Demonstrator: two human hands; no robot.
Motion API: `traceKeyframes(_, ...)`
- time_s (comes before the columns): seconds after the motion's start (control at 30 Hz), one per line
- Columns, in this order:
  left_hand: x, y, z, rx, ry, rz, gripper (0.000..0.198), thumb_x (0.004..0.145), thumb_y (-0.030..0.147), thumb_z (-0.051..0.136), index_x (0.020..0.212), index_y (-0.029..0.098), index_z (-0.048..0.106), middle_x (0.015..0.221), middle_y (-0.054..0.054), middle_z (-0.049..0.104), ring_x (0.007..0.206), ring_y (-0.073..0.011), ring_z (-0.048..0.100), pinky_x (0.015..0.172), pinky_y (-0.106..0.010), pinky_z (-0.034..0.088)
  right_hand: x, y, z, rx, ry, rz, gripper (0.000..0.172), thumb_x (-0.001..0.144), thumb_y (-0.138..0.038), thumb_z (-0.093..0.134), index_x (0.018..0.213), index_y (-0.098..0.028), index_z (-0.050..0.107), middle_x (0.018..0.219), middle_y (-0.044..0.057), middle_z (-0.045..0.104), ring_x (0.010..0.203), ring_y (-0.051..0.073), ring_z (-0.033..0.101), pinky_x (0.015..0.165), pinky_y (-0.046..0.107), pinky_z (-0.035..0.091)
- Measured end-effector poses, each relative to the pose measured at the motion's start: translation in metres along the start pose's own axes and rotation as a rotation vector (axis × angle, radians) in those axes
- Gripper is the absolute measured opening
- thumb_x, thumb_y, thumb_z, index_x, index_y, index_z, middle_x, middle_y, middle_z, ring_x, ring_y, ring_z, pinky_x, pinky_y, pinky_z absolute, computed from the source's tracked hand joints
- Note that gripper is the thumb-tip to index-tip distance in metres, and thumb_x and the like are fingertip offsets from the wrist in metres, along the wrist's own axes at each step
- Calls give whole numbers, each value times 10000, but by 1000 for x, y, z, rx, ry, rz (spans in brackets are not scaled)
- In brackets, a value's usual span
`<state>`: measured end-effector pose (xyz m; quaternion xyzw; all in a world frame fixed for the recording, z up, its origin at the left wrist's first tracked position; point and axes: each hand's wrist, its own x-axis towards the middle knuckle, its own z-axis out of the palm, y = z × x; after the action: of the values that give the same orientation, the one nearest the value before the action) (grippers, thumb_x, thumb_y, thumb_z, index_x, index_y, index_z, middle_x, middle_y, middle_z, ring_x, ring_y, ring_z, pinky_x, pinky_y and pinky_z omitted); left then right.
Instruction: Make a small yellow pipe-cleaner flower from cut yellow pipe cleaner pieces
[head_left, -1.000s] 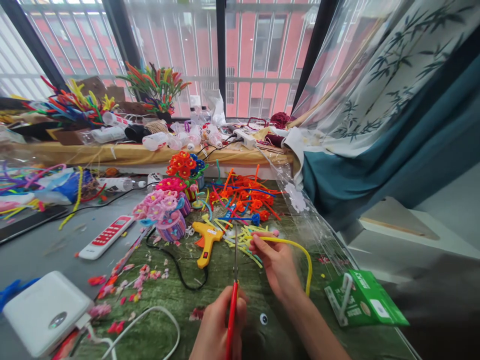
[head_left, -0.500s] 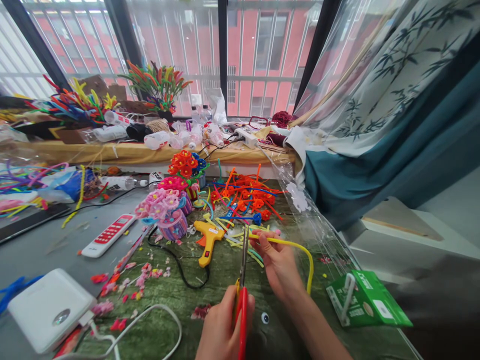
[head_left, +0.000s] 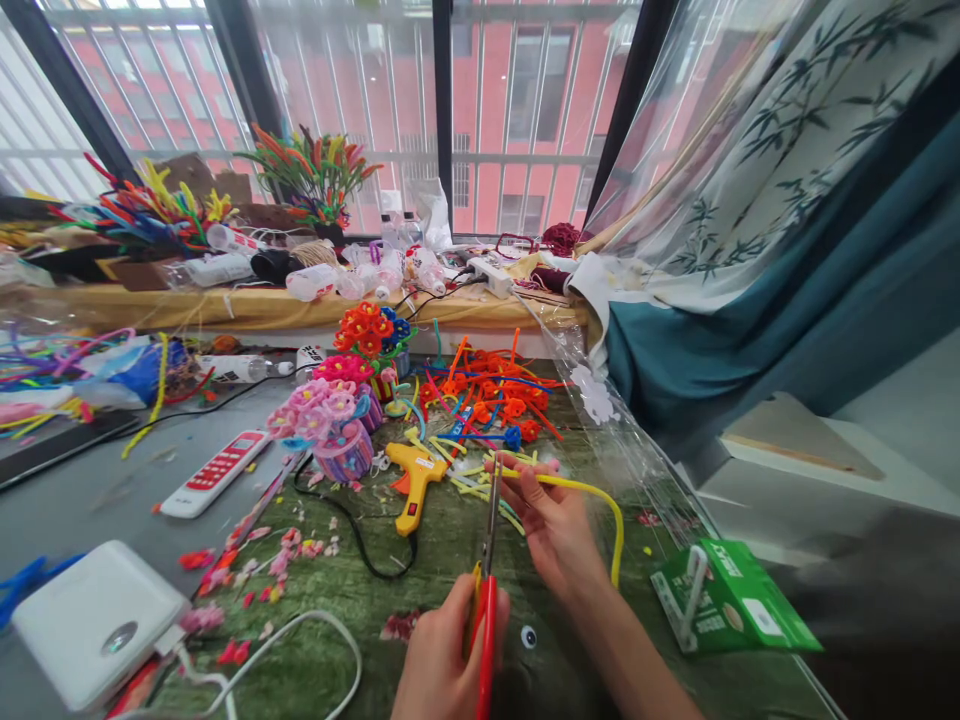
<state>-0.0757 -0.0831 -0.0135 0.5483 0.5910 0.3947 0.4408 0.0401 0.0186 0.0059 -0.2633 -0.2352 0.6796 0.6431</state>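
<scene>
My left hand (head_left: 448,648) is closed around the red and yellow handles of a pair of scissors (head_left: 490,535), whose blades point away from me. Between the fingers of my right hand (head_left: 551,525) is a yellow pipe cleaner (head_left: 600,490); its free end bends down to the right. The blade tips lie against or just in front of the pipe cleaner's left end; contact is hard to make out. Beyond the blades, short yellow and green pieces (head_left: 480,485) are scattered on the table. A yellow hot glue gun (head_left: 415,485) lies just left of them.
Pink and red pipe cleaner flowers (head_left: 330,410) stand behind the glue gun, beside a pile of orange stems (head_left: 502,380). A white power bank (head_left: 101,625) with a cable and a remote (head_left: 216,473) are on the left. A green packet (head_left: 739,600) lies at the right edge.
The scissor blades have tilted slightly to the right, toward my right hand. Both hands keep their holds, and the view has shifted a little.
</scene>
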Motion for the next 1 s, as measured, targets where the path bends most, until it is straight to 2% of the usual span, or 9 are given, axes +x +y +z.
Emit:
traceKeyframes(0.17, 1, -1, 3, -13, -18, 3, 585, 893, 729, 355, 759, 196, 553, 508, 11, 553, 482, -140, 500, 522, -238, 341, 0, 0, 2, -6, -2, 15, 256, 579, -313, 937, 656, -185, 728, 904, 61, 809, 811, 226, 768, 813, 350, 624)
traceKeyframes(0.4, 1, 3, 4, -43, -9, 4, 607, 875, 754, 368, 754, 189, 555, 481, 25, 523, 452, -122, 447, 498, -236, 326, 0, 0, 3, 16, -7, 32, 262, 571, -290, 943, 650, -174, 722, 867, 71, 811, 815, 226, 770, 816, 344, 622)
traceKeyframes(0.83, 1, 4, 5, -25, 13, -18, 576, 868, 735, 425, 689, 199, 536, 418, 33, 518, 404, -114, 457, 473, -213, 367, 0, -1, 2, -6, -20, 25, 280, 557, -312, 948, 620, -191, 704, 822, 47, 808, 790, 212, 769, 758, 304, 626)
traceKeyframes(1.0, -1, 5, 3, -22, -20, -102, 591, 853, 762, 403, 664, 213, 507, 385, 36, 500, 338, -107, 404, 374, -204, 281, 1, 1, 0, -29, -29, 18, 271, 566, -325, 943, 606, -196, 709, 828, 48, 808, 813, 201, 760, 766, 290, 616)
